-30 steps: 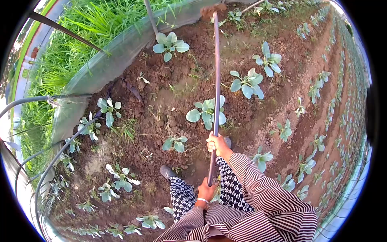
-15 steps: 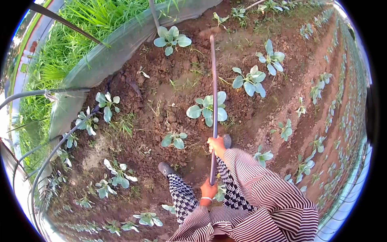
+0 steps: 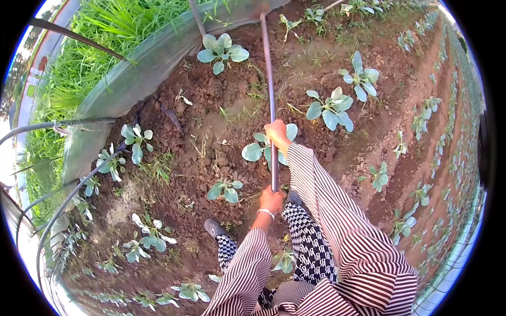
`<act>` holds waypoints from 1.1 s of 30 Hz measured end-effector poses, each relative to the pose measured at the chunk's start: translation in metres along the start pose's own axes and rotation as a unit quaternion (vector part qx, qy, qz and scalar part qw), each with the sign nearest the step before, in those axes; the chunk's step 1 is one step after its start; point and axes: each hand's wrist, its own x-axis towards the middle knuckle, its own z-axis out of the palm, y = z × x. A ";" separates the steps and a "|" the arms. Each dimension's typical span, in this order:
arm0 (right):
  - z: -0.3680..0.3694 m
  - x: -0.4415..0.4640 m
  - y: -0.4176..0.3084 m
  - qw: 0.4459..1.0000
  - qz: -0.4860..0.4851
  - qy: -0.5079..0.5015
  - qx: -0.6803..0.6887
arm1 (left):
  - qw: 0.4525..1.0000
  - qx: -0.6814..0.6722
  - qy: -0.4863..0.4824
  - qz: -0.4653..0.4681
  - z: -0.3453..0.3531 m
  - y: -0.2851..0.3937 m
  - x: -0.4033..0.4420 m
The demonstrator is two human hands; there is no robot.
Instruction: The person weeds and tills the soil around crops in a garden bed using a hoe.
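Observation:
A hoe [image 3: 269, 68] with a long, dark, smooth handle stretches away from me. Its head is blurred at the top of the view, near the mesh edging. Fingers of my right hand [image 3: 278, 135] are wrapped round the middle of the handle. Closer to my body, my left hand [image 3: 272, 200], with a pale bracelet at the wrist, grips the handle's near end. Under the handle and partly hidden by my right hand grows a leafy cabbage-like plant [image 3: 252, 152]. Another small plant [image 3: 230, 195] stands left of my left hand.
Brown soil [image 3: 211, 118] carries rows of similar plants [image 3: 332, 109] on both sides. A green mesh barrier [image 3: 126, 81] runs along the upper left, with tall grass [image 3: 113, 26] behind it. Curved pipes [image 3: 79, 184] arch at the left. My shoe [image 3: 215, 228] rests on the soil.
Both hands have moved forward with the hoe, up in the view. Its head has shifted up and slightly left, from over the soil to near the mesh. My arms are more stretched out.

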 end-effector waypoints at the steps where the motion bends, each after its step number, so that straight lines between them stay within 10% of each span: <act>1: 0.002 0.008 0.021 0.999 0.019 -0.012 -0.045 | 0.999 -0.046 -0.020 -0.015 0.009 0.002 -0.010; 3: 0.000 -0.005 0.051 1.000 0.024 -0.011 -0.017 | 0.998 0.036 0.053 0.025 0.019 0.003 -0.049; 4: -0.010 -0.027 0.070 0.965 -0.003 -0.136 0.223 | 0.952 0.210 0.144 0.172 0.018 -0.048 -0.044; 8: -0.042 -0.119 0.073 0.959 0.129 -0.123 0.219 | 0.963 0.225 0.125 0.076 0.025 -0.067 -0.135; 14: -0.081 -0.132 0.064 0.924 0.009 -0.237 0.301 | 0.983 0.107 0.098 0.114 0.023 -0.091 -0.132; 16: -0.089 -0.131 0.087 0.969 -0.174 -0.166 -0.051 | 0.993 0.072 0.083 0.037 0.041 -0.033 -0.171; 19: -0.188 -0.185 0.088 0.963 -0.020 -0.221 0.153 | 0.921 0.350 0.168 0.040 -0.007 -0.063 -0.161; 22: -0.293 -0.204 0.201 0.920 0.097 -0.155 0.348 | 0.841 0.514 0.163 0.046 -0.018 0.017 -0.174; 28: -0.555 -0.376 0.414 0.812 0.319 0.238 0.427 | 0.941 0.317 0.051 -0.107 -0.003 0.193 -0.216; 31: -0.594 -0.480 0.623 0.933 0.254 0.173 0.190 | 0.950 0.280 -0.039 -0.131 0.029 0.244 -0.230; 33: -0.583 -0.524 0.579 0.931 0.284 0.188 0.136 | 0.959 0.234 -0.075 -0.141 0.050 0.264 -0.233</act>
